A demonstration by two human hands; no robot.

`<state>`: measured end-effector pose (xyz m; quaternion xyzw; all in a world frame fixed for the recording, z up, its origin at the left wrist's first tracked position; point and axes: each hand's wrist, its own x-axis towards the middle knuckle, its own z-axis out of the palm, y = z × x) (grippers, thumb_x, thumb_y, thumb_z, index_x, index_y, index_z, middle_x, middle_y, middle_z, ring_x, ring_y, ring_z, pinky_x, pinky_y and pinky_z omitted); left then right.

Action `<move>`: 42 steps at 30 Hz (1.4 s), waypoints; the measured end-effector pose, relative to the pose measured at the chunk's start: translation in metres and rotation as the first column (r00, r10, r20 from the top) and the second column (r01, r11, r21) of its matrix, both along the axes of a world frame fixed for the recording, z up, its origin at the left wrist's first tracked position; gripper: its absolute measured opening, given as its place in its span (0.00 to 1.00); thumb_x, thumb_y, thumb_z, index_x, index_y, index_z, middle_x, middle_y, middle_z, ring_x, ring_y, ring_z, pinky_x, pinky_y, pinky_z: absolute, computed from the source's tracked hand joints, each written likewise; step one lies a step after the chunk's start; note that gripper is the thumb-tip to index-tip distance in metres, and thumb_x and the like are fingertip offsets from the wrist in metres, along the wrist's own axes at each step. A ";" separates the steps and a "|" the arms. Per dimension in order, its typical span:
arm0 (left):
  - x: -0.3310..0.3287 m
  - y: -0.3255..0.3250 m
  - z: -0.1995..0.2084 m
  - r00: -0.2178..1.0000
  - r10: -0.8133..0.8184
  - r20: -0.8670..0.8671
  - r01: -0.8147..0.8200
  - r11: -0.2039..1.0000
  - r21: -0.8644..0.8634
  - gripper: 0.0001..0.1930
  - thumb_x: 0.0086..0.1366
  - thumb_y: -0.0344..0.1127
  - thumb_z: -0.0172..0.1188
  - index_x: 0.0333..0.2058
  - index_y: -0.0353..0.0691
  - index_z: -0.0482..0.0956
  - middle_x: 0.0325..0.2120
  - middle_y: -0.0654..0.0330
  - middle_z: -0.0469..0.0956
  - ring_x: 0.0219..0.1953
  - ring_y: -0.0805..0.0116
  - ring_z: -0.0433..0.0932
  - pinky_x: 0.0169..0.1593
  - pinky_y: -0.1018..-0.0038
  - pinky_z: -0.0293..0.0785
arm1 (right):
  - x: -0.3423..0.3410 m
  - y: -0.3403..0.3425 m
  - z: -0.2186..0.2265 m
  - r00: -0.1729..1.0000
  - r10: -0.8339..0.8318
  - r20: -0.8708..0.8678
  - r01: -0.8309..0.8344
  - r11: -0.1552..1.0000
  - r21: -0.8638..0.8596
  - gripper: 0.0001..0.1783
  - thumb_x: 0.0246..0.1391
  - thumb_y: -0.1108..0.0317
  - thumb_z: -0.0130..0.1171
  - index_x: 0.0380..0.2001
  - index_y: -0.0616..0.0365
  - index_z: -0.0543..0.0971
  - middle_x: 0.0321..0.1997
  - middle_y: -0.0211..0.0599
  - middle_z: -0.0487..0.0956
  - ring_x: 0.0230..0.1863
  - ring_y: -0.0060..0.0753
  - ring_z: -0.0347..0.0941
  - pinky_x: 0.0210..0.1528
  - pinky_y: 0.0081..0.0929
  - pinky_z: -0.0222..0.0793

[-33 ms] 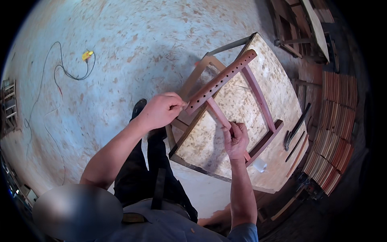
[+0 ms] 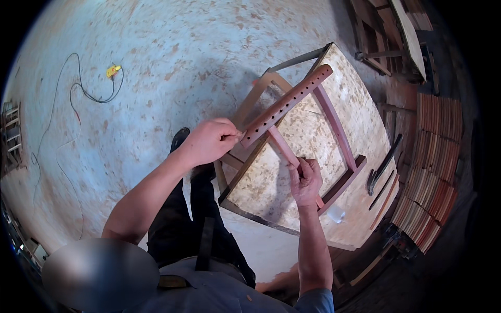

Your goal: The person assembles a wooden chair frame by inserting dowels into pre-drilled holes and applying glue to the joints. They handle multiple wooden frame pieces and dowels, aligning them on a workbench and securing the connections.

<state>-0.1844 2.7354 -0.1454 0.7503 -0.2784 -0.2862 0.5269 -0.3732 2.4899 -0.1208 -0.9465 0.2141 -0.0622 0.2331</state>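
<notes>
A reddish-brown wooden frame (image 2: 284,108) rests on a worn, stained tabletop (image 2: 261,190). Its long top rail carries a row of drilled holes, and two crosspieces join that rail to a darker rail (image 2: 342,183) on the right. My right hand (image 2: 306,182) is closed around the nearer crosspiece. At the near end of the drilled rail is my left hand (image 2: 211,142), fingers curled and fingertips pinched close against the wood. Whatever may lie inside that pinch is too small or hidden to make out.
A dark curved tool (image 2: 383,166) and thin strips (image 2: 382,190) lie along the table's right side, near a small translucent object (image 2: 336,213). Stacked wood pieces (image 2: 433,156) stand beyond. On the floor at left lies a yellow device (image 2: 112,71) with a dark cable.
</notes>
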 end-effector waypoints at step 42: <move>-0.016 0.002 -0.001 0.989 0.053 0.141 -0.053 0.999 -0.002 0.10 0.60 0.22 0.56 0.39 0.34 0.82 0.38 0.54 0.79 0.36 0.57 0.80 0.40 0.69 0.77 | -0.002 0.000 -0.003 0.999 -0.021 -0.045 0.020 1.000 -0.021 0.15 0.48 0.63 0.69 0.39 0.57 0.84 0.31 0.36 0.76 0.28 0.33 0.75 0.32 0.28 0.72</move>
